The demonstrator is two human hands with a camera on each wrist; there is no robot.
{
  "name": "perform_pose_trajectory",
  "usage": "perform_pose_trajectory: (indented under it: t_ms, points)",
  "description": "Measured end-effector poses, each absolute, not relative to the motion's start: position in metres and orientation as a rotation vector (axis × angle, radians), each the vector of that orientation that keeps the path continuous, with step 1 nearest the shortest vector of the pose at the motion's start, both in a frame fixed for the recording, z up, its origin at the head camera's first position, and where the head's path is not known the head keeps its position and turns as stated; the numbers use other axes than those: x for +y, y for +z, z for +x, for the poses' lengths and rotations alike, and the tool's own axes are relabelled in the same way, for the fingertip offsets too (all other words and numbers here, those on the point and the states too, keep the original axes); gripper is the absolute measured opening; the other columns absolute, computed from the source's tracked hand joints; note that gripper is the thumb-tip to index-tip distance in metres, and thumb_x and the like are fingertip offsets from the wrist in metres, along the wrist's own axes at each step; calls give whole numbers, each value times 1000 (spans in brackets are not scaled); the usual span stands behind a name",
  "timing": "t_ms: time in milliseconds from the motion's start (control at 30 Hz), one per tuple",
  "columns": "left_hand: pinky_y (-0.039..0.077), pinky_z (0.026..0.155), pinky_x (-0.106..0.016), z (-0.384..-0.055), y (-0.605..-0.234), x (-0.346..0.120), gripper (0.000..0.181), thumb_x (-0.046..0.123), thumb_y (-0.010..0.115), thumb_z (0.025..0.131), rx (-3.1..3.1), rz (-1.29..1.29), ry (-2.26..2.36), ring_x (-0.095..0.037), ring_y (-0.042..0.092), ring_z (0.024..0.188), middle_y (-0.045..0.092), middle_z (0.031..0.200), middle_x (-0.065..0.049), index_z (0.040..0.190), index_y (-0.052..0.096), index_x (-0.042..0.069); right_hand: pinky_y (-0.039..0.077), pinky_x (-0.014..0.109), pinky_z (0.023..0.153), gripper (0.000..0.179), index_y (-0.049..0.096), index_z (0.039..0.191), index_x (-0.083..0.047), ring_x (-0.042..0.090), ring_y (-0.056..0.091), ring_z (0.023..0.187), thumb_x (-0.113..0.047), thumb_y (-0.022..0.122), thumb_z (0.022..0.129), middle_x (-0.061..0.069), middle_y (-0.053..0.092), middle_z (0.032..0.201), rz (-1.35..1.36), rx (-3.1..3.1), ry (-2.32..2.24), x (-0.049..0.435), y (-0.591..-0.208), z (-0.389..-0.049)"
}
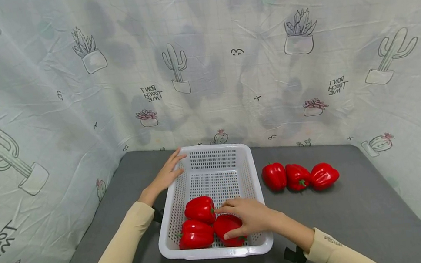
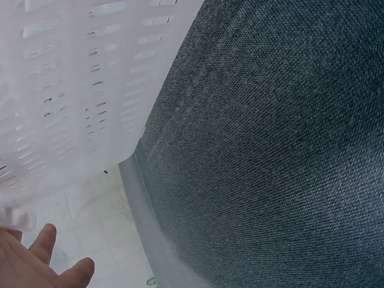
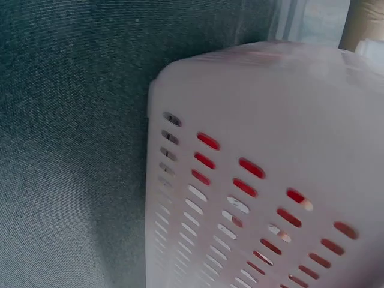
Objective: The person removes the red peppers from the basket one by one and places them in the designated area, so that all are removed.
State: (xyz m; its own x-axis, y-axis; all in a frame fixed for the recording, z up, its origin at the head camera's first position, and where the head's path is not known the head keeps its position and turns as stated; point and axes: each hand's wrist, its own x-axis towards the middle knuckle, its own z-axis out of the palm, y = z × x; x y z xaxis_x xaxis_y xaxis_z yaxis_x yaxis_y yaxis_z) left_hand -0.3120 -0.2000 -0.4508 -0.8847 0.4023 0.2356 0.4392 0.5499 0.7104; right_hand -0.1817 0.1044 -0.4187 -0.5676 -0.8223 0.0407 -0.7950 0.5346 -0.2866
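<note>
A white perforated plastic basket (image 1: 225, 252) stands on the grey table, with several red bell peppers at its near end. My right hand (image 1: 250, 216) reaches over the right rim and grips the near-right bell pepper (image 1: 226, 226), thumb at its near side and fingers across its far side. Beside that one lie another bell pepper (image 1: 194, 235) on the left and a third bell pepper (image 1: 199, 208) behind. My left hand (image 1: 167, 173) rests on the basket's left rim near the far corner, fingers extended. The right wrist view shows only the basket wall (image 3: 288, 114), red behind its slots.
To the right of the basket, a red bell pepper (image 1: 274, 176), a second bell pepper (image 1: 298, 177) and a third bell pepper (image 1: 324, 176) lie in a row on the table (image 1: 347, 220). A curtain (image 1: 208, 52) printed with cacti hangs around the table.
</note>
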Motion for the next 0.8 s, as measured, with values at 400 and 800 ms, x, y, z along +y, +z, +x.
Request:
perform_pose_trajectory:
  t_ms: [400, 800]
  points:
    - [15, 105, -64, -311, -449, -200, 47, 4, 50, 92, -2715, -749, -1306, -39, 9, 140, 8, 155, -16, 138, 40, 0, 50, 20, 71, 67, 56, 128, -28, 7, 59, 91, -71, 52, 76, -5, 62, 115, -1382, 2636, -339, 102, -420, -178]
    - [14, 105, -64, -313, -450, -200, 47, 4, 50, 92, -2712, -751, -1325, -39, 8, 140, 8, 155, -16, 138, 40, 1, 49, 18, 66, 63, 58, 125, -31, 4, 57, 83, -69, 56, 75, -6, 61, 109, -1348, 2644, -296, 103, -421, -178]
